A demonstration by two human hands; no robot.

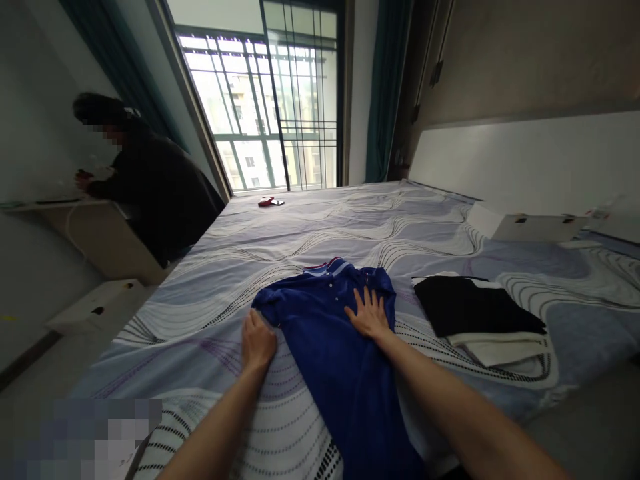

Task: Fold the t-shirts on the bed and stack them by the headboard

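Note:
A blue polo shirt (330, 347) lies spread on the patterned bed sheet, its striped collar toward the window and its lower part toward me. My left hand (259, 340) is closed at the edge of the sleeve on the left, with its fingers curled on the cloth. Flat on the shirt's chest, right of the buttons, rests my right hand (369, 313) with its fingers spread.
Folded black and cream clothes (475, 307) lie on the bed (300, 230) to the right. A white box (530, 225) is farther back. Small red and dark items (270, 201) lie near the window. A person in black (155, 180) bends over a desk (95, 230) at left.

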